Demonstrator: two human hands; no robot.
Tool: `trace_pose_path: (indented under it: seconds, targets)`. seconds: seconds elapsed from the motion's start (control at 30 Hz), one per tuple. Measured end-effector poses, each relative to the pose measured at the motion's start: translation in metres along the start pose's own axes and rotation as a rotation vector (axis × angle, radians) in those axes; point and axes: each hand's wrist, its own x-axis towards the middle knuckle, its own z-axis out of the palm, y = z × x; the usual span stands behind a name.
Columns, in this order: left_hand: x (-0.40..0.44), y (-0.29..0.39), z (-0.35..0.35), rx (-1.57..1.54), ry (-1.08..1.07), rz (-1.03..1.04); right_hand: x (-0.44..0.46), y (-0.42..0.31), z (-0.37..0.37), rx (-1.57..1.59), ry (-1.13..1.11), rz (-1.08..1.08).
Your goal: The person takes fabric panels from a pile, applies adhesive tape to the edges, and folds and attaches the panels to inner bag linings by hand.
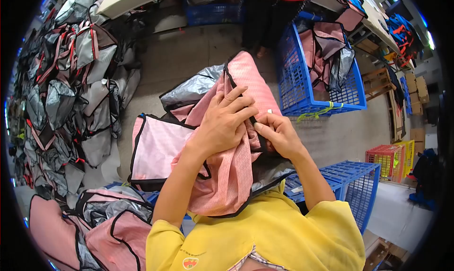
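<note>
Spreading across the centre, directly in front of a yellow shirt [255,233], one pink bag [222,181] is showing finely textured cloth in soft folds, dark-edged seams and a crinkled silver lining [201,84]; one paler, roughly four-sided panel [158,150] is lying at its left. Two bare hands are engaging it. The left hand [227,119] is resting on the folds with fingers bent; whether it is grasping cannot be told. The right hand [281,134] is pinching the black binding [261,142] between thumb and forefinger. At least three blue lattice-walled plastic crates are appearing: one [295,72] is holding pink and silver bags, a second [360,190] is standing at lower right, a third [213,13] at the top. One red crate [385,155] and one yellow crate [409,152] are standing side by side. One other person [262,20] in black trousers is standing beyond. A crumpled grey-silver pile [71,91], too tangled for counting, is filling the left.
</note>
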Motion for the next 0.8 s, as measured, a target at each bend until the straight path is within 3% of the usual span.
trace_pose_path:
  seconds: [0.1,0.17,0.23,0.3,0.33,0.37,0.43,0.5,0.53,0.63,0.8]
  targets:
    - [0.015,-0.021,0.014,-0.010,-0.102,0.072,0.006,0.029,-0.016,-0.023,0.080,-0.059]
    - [0.022,-0.037,0.010,-0.062,-0.138,-0.023,0.004,0.029,-0.023,-0.058,0.104,-0.035]
    - [0.018,-0.057,0.024,-0.340,0.232,-0.170,-0.005,0.022,-0.025,-0.033,0.140,0.038]
    - [-0.007,-0.054,0.054,-0.509,0.329,-0.117,-0.003,0.006,-0.022,-0.035,0.160,0.041]
    - [-0.022,-0.050,0.073,-0.484,0.184,-0.079,-0.003,0.002,-0.021,-0.024,0.165,0.078]
    - [-0.034,-0.039,0.099,-0.551,0.245,-0.116,-0.004,0.002,-0.021,-0.015,0.167,0.120]
    - [-0.046,-0.030,0.114,-0.521,0.253,-0.171,-0.003,0.002,-0.020,-0.194,0.193,0.099]
    - [-0.040,-0.027,0.107,-0.527,0.250,-0.180,-0.010,-0.013,-0.009,-0.872,0.383,-0.265]
    - [-0.039,-0.025,0.105,-0.522,0.237,-0.189,-0.013,-0.020,-0.004,-0.988,0.388,-0.304]
    - [-0.041,-0.027,0.106,-0.543,0.251,-0.210,-0.015,-0.025,0.009,-1.307,0.353,-0.462]
    - [-0.044,-0.029,0.112,-0.555,0.279,-0.209,-0.006,-0.017,0.016,-1.502,0.430,-0.444]
